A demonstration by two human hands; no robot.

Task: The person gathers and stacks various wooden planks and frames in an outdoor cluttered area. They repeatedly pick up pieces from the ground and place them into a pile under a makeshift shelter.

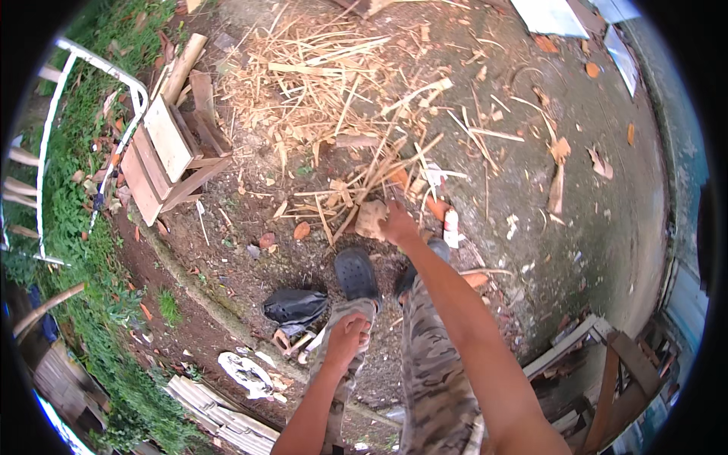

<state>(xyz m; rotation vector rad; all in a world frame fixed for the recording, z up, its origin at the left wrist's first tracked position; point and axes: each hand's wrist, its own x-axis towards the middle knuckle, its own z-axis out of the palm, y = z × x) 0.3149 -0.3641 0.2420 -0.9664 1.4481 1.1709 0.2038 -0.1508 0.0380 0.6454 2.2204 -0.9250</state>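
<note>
Partway, it seems: wood strips (383, 168) heaped near, splinters (303, 83) strewn far. Your right hand (398, 226) touches a brown scrap (370, 220), pinch unclear; left hand's (348, 341) fingers curl loosely.

Bare, gritty ground (591, 250) carries the person's dark left clog (355, 273) and scattered debris. Beyond the clog spreads a heap of pale wood strips (318, 83). Farther left, also beyond the clog, sits a slatted wooden frame (167, 136). An orange-brown leaf (302, 230) lies nearer, left of and beyond the clog; a black plastic bag (296, 306) lies just to its left. A white bottle (451, 227) is on its right.
</note>
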